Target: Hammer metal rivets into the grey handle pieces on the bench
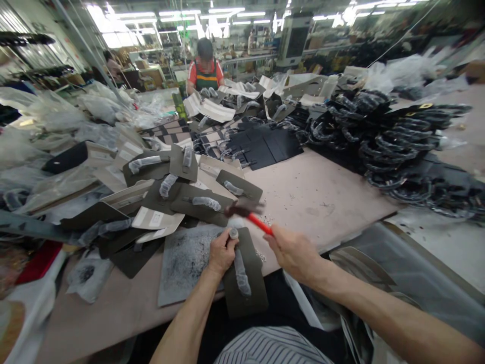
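My right hand (293,250) is closed round the red handle of a hammer (259,222), whose dark, motion-blurred head hangs just above my left hand. My left hand (223,251) pinches a short, pale metal punch-like tool (234,233), upright over the far end of a dark olive panel (248,273). A handle wrapped in clear plastic (240,270) runs along that panel. The panel's near end sticks out past the table edge toward my lap. Under my left wrist lies a grey, speckled slab (182,263). What the tool's tip touches is hidden.
Olive panels with wrapped handles (197,199) are heaped at the left and beyond my hands. Black pieces with wrapped handles (397,141) are piled at the right. Small bits (261,256) lie on the pinkish table (303,197). Across the table is another person (206,76).
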Demonstrator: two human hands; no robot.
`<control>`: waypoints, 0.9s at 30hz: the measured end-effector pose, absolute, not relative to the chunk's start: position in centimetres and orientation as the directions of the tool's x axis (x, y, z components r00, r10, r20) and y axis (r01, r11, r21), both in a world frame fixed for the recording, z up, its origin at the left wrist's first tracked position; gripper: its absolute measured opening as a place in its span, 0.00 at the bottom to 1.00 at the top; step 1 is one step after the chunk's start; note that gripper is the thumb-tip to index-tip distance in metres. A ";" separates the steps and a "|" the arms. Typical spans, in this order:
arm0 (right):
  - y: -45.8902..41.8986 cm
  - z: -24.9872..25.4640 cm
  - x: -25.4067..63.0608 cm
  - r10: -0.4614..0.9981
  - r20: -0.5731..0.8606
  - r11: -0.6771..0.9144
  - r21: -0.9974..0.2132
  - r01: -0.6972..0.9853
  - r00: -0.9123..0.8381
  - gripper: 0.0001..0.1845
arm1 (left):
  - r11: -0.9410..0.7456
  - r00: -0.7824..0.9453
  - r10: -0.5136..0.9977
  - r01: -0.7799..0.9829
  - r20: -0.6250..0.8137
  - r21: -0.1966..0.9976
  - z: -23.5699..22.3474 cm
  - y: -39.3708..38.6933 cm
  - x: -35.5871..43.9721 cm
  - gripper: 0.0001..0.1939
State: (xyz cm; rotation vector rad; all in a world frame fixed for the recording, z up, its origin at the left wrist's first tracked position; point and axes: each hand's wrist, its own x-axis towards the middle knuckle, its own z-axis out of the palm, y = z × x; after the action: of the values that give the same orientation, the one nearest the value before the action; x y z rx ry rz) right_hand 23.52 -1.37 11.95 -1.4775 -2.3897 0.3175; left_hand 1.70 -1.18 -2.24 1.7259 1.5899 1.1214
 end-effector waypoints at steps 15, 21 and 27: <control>2.3 2.8 27.1 0.977 -0.103 0.153 -0.267 0.951 -0.187 0.16 | -0.140 -0.042 0.984 0.421 0.173 0.896 -2.1 -1.3 1.7 0.20; -2.9 5.6 21.4 0.455 0.109 0.850 -0.350 0.395 -0.884 0.20 | -0.092 -0.014 0.995 0.311 0.101 0.946 -1.1 -0.9 1.6 0.16; -5.2 3.3 18.0 0.352 -0.074 0.899 -0.253 0.358 -0.933 0.14 | 0.018 -0.294 0.956 0.038 -0.006 0.999 -0.6 0.2 3.1 0.10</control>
State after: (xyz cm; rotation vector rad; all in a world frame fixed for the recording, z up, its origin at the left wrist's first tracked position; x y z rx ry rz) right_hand 18.03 -5.23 3.27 -0.5773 -3.0865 0.4190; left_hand 3.05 0.24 -0.63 1.0739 1.4627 1.3966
